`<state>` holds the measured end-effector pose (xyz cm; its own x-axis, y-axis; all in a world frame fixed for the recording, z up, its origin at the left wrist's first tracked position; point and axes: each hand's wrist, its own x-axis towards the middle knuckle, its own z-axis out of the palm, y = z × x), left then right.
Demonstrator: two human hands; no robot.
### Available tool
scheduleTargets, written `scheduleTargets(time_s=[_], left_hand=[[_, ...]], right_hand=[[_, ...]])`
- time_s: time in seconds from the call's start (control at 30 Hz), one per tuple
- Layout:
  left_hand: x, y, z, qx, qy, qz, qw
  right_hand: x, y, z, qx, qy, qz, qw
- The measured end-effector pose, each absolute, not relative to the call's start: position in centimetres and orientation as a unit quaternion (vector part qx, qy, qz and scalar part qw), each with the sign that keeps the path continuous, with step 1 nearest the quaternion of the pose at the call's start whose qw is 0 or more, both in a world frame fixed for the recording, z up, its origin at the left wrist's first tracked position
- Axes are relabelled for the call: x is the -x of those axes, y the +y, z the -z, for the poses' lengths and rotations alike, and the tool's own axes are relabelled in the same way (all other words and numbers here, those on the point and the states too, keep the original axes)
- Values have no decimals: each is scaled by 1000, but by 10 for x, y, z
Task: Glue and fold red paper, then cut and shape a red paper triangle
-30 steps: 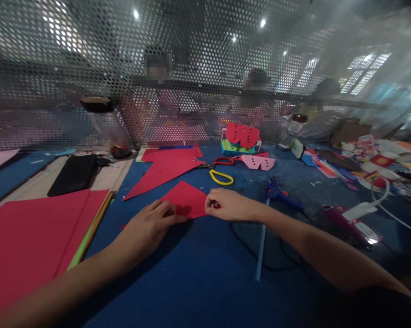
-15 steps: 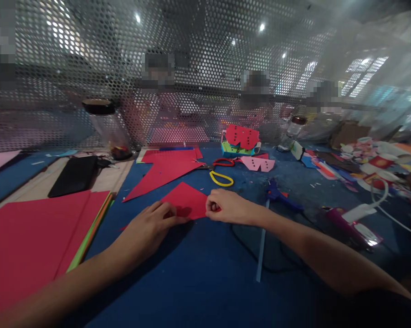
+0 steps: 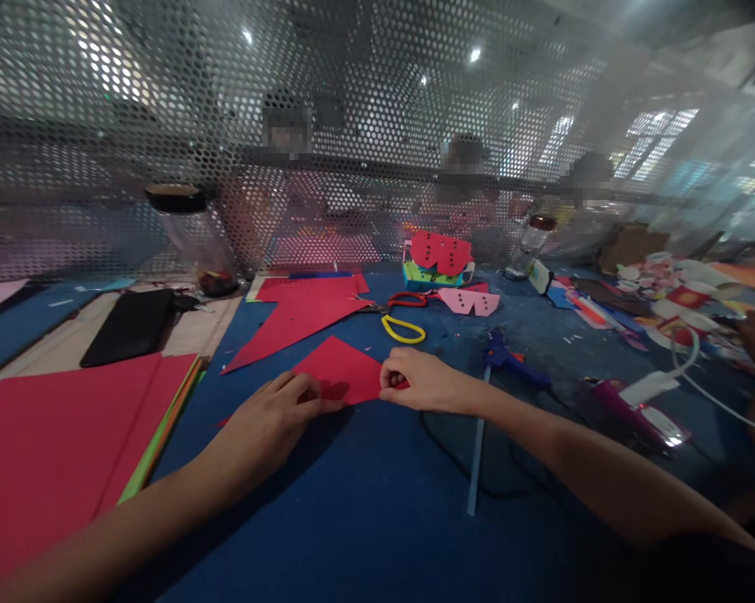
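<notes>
A piece of red paper (image 3: 338,367) lies on the blue table between my hands, its pointed corner facing away from me. My left hand (image 3: 283,410) rests on its left part, thumb and fingers pressed together along the near edge. At the right end, the curled fingers of my right hand (image 3: 418,381) pinch the paper. Just beyond lie scissors (image 3: 404,329) with one red and one yellow handle loop. Next to them is a larger cut red sheet (image 3: 295,314) with a long point toward the left. The fingertips partly hide the paper's near edge.
A blue glue gun (image 3: 506,360) with its glue stick and cord lies right of my right hand, near a purple power strip (image 3: 644,410). Red sheets (image 3: 57,435), a black phone (image 3: 130,327) and a jar (image 3: 195,243) are left. Punched paper pieces (image 3: 440,254) stand at the back.
Both hands keep hold of the red paper in nearly the same place. The whole view has shifted slightly, so the surroundings appear a little farther left.
</notes>
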<state>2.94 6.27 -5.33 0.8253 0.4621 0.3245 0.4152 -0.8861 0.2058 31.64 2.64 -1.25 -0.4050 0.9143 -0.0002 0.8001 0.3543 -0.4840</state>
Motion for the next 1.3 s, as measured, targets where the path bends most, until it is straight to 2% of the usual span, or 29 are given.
scheduleTargets(time_s=[0.33,1.3], left_hand=[[-29,61,52,-951,240,-176,84],[-30,59,48,-953,233,-188,53]], right_hand=[[-321,26,14,539,-813,-185,119],[-350,37,-8,550,-796,-251,31]])
